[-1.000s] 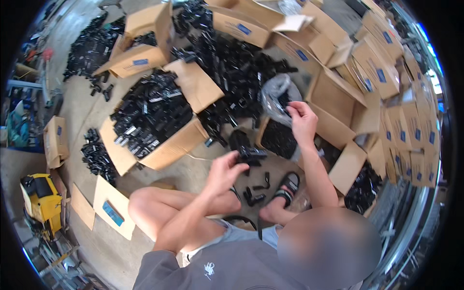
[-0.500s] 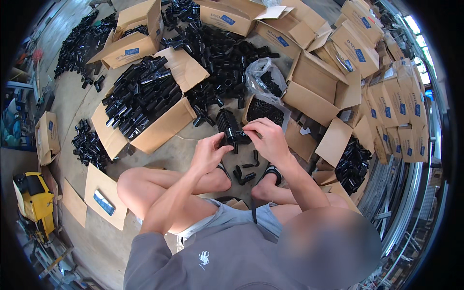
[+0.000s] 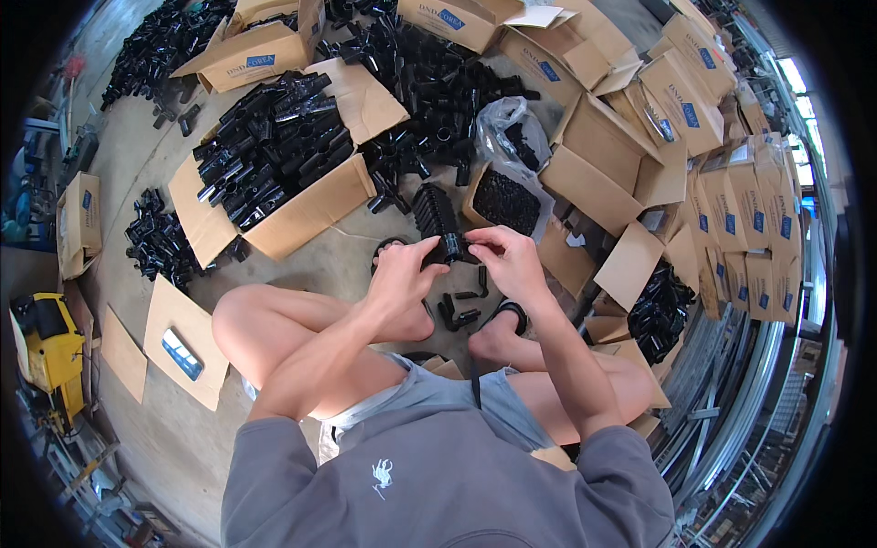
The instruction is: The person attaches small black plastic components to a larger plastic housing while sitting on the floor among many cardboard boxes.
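Between my hands, above the floor in front of my feet, is a short black tubular fitting (image 3: 452, 247). My left hand (image 3: 399, 274) is closed on its left side, thumb and fingers around the end. At its right side the fingers of my right hand (image 3: 509, 261) are pinched together; whether a small part sits between them is too fine to see. Just beyond lies a ribbed-looking row of black fittings (image 3: 434, 208). Loose black elbow pieces (image 3: 457, 315) rest on the floor between my feet.
An open carton (image 3: 311, 215) full of black fittings stands ahead left, with heaps of fittings (image 3: 429, 100) behind it. Small black parts fill a plastic-lined box (image 3: 507, 201) ahead right. Empty cartons (image 3: 598, 173) stand farther right. A phone (image 3: 182, 354) lies on cardboard to my left.
My view has shifted and my head has tilted out of the frame. My hands have come closer to the black fitting, the right one now meeting its right side.
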